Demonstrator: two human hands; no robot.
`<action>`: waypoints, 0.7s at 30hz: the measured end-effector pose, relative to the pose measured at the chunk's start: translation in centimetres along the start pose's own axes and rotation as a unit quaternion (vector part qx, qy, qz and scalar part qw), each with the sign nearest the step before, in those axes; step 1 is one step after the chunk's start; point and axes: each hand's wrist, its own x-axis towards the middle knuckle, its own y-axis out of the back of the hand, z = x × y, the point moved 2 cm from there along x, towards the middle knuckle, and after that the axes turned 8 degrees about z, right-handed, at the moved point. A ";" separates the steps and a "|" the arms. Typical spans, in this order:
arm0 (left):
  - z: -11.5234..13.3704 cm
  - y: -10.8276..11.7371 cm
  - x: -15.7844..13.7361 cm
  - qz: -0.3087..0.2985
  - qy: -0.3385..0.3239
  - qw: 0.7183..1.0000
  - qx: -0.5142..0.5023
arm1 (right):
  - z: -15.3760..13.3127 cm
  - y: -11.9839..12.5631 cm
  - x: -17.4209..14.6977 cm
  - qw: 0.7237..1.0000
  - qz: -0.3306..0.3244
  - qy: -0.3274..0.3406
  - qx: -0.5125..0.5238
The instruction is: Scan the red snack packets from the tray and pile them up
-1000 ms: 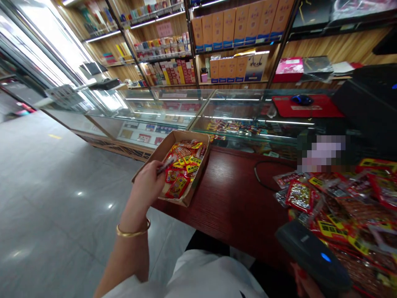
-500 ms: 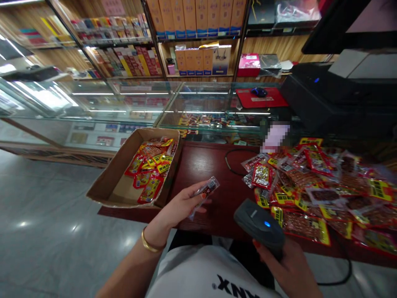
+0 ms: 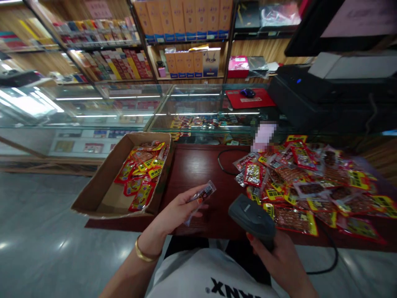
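Note:
My left hand (image 3: 182, 207) pinches a small clear snack packet (image 3: 204, 192) with a dark label and a printed code, held above the dark red tabletop (image 3: 190, 165). A black barcode scanner (image 3: 252, 217) is gripped in my right hand (image 3: 281, 256), its head pointing up and left toward the packet, a short gap apart. On the left stands an open cardboard box (image 3: 102, 198) with several red and yellow snack packets (image 3: 141, 196) inside. Right of the scanner lies a large heap of similar snack packets (image 3: 294, 219).
Behind the table runs a glass display counter (image 3: 198, 99), with a mouse (image 3: 248, 93) on a red mat (image 3: 263, 101). A black machine (image 3: 328, 95) and a monitor (image 3: 310, 29) stand at the right. The scanner's cable (image 3: 335, 252) loops below the heap.
My view has shifted slightly, so most things sit further left. Both hands keep their hold on the packet and the scanner. The blue light on the scanner no longer shows.

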 end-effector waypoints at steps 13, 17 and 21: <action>5.1 -16.4 12.3 -0.127 -0.359 0.882 0.278 | 6.9 2.8 -3.5 0.970 0.168 -0.150 0.087; 9.2 -25.9 17.7 -0.085 -0.493 0.742 0.447 | 7.1 3.7 -4.4 0.960 0.202 -0.170 0.093; 10.8 -31.7 20.6 -0.078 -0.539 0.619 0.566 | 6.5 3.5 -4.3 0.954 0.225 -0.176 0.092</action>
